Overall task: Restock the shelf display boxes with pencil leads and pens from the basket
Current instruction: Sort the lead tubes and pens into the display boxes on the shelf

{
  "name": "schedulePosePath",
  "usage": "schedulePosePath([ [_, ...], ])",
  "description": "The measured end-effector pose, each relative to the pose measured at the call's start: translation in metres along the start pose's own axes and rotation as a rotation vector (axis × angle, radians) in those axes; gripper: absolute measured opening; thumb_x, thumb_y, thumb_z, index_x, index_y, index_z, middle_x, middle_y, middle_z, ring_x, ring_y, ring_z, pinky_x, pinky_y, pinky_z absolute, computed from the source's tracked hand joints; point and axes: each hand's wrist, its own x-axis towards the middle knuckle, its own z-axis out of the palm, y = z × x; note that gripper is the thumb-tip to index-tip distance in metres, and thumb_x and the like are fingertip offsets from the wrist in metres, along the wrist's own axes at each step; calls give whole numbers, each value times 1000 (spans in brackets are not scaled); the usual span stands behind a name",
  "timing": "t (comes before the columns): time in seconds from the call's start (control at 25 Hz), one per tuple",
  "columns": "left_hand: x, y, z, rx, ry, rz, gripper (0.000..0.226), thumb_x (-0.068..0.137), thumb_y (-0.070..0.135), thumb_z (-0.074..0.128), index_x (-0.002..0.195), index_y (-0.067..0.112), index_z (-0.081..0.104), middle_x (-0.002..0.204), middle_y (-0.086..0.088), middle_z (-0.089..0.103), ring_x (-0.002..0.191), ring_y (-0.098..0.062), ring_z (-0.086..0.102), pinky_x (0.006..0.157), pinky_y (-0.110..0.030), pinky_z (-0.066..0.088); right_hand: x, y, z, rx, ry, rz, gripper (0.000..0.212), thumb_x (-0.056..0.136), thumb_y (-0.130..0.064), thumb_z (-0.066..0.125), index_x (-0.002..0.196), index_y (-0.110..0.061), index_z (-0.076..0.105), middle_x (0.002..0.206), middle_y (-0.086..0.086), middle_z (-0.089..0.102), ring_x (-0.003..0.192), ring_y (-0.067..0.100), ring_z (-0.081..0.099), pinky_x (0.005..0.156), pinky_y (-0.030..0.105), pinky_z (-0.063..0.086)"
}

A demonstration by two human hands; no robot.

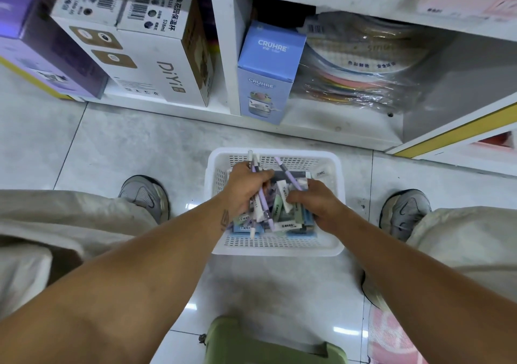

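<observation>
Shelf (279,112) far; basket (275,247) on floor between feet. Gathering step, I judge. Left hand (242,188) grips a bundle of pens (261,195); right hand (314,200) curls onto lead packs (282,194), hold unclear. Next: lift to shelf boxes, unseen here.

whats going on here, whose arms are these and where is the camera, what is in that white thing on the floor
There is no machine here: one camera on a person's head looks down at their own two arms. The person sits facing low store shelves, one shoe on either side of a white basket on the tiled floor. The basket holds small pastel boxes, probably pencil leads, mixed with pens. The left hand grips a bundle of lilac and white pens over the basket. The right hand reaches in among the boxes with curled fingers; what it grips is hidden. On the shelf behind stands a blue CRUHRE box.
</observation>
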Motion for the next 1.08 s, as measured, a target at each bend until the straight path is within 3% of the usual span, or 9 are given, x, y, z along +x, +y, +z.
schedulePosePath([
  [0.24, -8, -15, 20, -137, 1, -236, 44, 77, 31, 83, 99, -4, 66, 92, -23, 73, 76, -35, 73, 70, -50, 61, -2, 0, 18, 87, -15, -29, 24, 78, -3, 69, 101, -7, 68, 86, 14, 71, 88, 33, 68, 74, 39, 57],
  [0.4, -10, -22, 19, -249, -86, -347, 54, 74, 40, 84, 104, -1, 67, 98, -21, 73, 84, -36, 73, 76, -52, 60, -3, 8, 25, 124, -23, -5, 15, 84, -5, 66, 99, -4, 71, 93, 19, 74, 89, 34, 72, 79, 43, 60],
  [0.56, -15, -24, 23, -326, -161, -312, 39, 80, 26, 81, 106, 0, 68, 92, -19, 75, 82, -34, 74, 69, -44, 60, -4, 6, 31, 233, -79, 22, 21, 91, -21, 68, 105, -6, 73, 96, 16, 77, 93, 31, 73, 86, 44, 58],
  [0.76, -17, -18, 18, -389, -216, -252, 37, 80, 19, 80, 108, -3, 68, 94, -21, 74, 81, -33, 74, 63, -37, 59, -8, 7, 33, 252, -97, 35, 29, 94, -30, 67, 111, -6, 72, 103, 14, 76, 102, 32, 72, 94, 44, 55],
  [0.88, -21, -18, 11, -365, -228, -262, 41, 78, 12, 81, 111, -5, 65, 94, -22, 74, 80, -35, 74, 64, -41, 59, -9, 10, 27, 343, -82, -15, 23, 101, -26, 58, 113, -9, 68, 101, 10, 77, 95, 27, 74, 79, 41, 59],
  [1.0, -21, -21, 6, -320, -213, -231, 53, 75, 1, 81, 122, -5, 58, 102, -24, 72, 89, -37, 72, 73, -50, 60, -8, 8, 18, 325, -21, -18, 19, 104, -27, 52, 108, -15, 66, 88, 2, 78, 78, 18, 76, 57, 29, 57],
  [1.08, -20, -21, 7, -301, -180, -188, 59, 72, -4, 82, 124, -5, 54, 106, -26, 70, 91, -39, 72, 75, -54, 59, -6, 7, 16, 187, 57, 12, 19, 103, -29, 54, 110, -16, 65, 82, 2, 76, 73, 18, 73, 58, 28, 54],
])
